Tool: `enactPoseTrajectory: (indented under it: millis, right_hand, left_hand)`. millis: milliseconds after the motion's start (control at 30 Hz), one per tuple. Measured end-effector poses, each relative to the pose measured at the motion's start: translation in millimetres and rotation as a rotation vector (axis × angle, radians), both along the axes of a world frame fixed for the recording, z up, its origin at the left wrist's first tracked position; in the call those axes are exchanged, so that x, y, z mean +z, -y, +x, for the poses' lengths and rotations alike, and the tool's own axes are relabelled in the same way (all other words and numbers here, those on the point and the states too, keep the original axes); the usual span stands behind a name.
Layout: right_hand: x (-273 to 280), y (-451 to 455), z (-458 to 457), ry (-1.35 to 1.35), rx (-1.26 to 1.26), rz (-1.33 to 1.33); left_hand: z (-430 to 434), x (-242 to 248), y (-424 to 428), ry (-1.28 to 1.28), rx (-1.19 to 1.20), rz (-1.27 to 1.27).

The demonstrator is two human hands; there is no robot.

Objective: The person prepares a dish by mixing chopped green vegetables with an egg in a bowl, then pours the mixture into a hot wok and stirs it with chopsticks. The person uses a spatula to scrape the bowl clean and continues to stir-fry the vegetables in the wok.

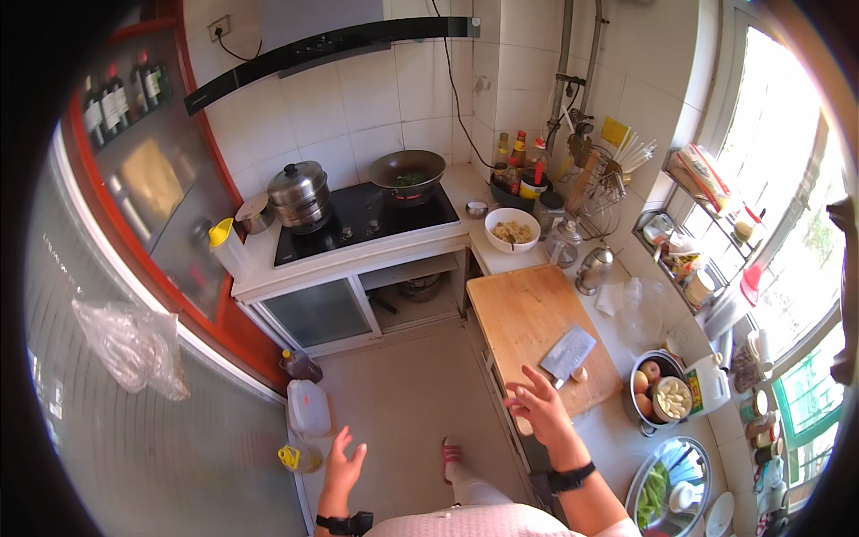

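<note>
My left hand (345,462) is raised over the floor, fingers apart, with nothing in it. My right hand (539,405), also empty and with spread fingers, hovers by the near edge of a wooden cutting board (517,302). On that board lie a cleaver (568,354) and, beside its blade, a small round pale piece of food (579,374). A wok (407,176) with chopped greens stands on the right burner of the black gas cooktop (369,221). To its left is a lidded steel steamer pot (299,197). A white bowl of pale food (512,230) sits beyond the board.
At right stand a pot (642,417) holding onions and a bowl of garlic cloves, and a glass bowl (703,463) with leafy greens. Bottles (520,158) and glass jars (562,241) crowd the corner. Plastic containers (309,407) stand on the floor at left. A range hood (335,52) hangs above.
</note>
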State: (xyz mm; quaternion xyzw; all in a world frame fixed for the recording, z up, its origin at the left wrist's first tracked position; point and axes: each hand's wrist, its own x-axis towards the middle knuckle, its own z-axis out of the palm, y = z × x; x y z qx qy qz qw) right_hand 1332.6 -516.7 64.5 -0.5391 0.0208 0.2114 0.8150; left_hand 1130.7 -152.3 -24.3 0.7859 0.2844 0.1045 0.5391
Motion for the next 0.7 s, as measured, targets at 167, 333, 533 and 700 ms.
enactPoseTrajectory:
  millis: [167,333,533,700]
  right_hand:
    - [-70.5,-80.5,141.8,-0.090,-0.253,0.148]
    - [-117.1,-133.0,290.2,-0.152,-0.559,0.079]
    - [-151.8,-157.7,436.4,-0.170,-0.737,-0.149]
    - [-162.4,-144.7,499.6,-0.038,-0.997,-0.095]
  left_hand:
    - [13.7,-28.4,-91.0,-0.165,-0.022,0.289]
    - [44.8,-37.1,-175.8,-0.275,-0.225,0.062]
    - [114.8,-78.4,-259.9,-0.280,-0.324,-0.113]
    - [207.7,-78.9,-323.3,-0.375,-0.410,-0.153]
